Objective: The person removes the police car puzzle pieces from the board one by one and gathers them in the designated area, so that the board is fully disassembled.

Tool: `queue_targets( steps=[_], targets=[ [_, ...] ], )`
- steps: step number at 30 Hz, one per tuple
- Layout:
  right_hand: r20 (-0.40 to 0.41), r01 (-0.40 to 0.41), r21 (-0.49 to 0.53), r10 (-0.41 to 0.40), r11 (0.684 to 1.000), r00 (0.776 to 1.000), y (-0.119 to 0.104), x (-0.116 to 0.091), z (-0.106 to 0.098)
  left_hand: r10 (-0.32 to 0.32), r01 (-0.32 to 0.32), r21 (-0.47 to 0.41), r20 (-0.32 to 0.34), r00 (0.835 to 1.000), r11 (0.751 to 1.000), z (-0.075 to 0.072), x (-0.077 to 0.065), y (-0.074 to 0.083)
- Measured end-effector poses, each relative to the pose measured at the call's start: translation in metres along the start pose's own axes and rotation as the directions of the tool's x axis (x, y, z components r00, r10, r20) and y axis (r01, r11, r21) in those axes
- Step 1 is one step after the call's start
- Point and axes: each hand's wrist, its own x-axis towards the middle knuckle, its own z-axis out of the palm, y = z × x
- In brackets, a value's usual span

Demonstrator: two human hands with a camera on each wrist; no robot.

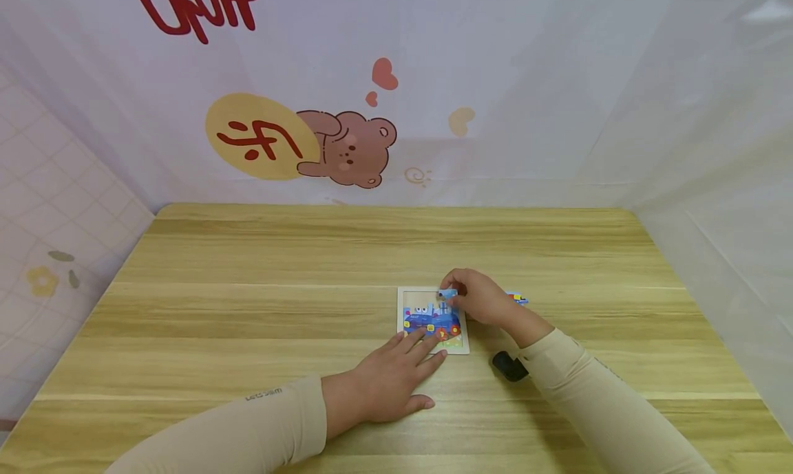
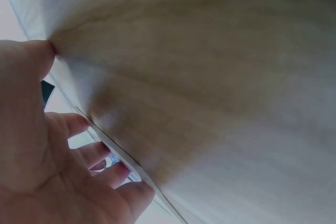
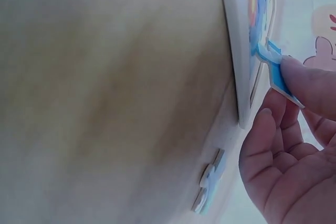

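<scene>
A framed jigsaw puzzle (image 1: 400,310) with a blue vehicle picture lies on the table, its pale backing showing along the upper part. My left hand (image 1: 387,381) rests spread across its lower edge, fingertips over the picture and thumb out on the tabletop. In the left wrist view the fingers (image 2: 110,174) lie fairly straight along the frame. Thumb and fingers of my right hand (image 1: 483,300) pinch a light blue puzzle piece (image 3: 275,72) at the frame's upper right corner. That piece is tilted over the tray in the right wrist view, partly hidden by the thumb.
A loose colourful puzzle piece (image 1: 517,298) lies right of the frame, partly behind the right hand. Near the right sleeve sits a small black object (image 1: 509,366). The wooden table (image 1: 260,267) reaches back to a printed curtain (image 1: 526,116).
</scene>
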Motion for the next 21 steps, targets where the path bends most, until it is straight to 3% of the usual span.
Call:
queue_targets(
  steps=[10,21],
  targets=[
    [-0.067,0.024,0.095,-0.018,0.995,0.998,0.007,-0.005,-0.014,-0.008,0.008,0.010,-0.004,1.000,1.000,0.000,0.001,0.001],
    [-0.114,-0.018,0.115,0.031,0.993,0.993,0.018,-0.016,-0.035,-0.013,0.013,-0.007,0.012,1.000,1.000,-0.002,0.000,0.001]
  ],
)
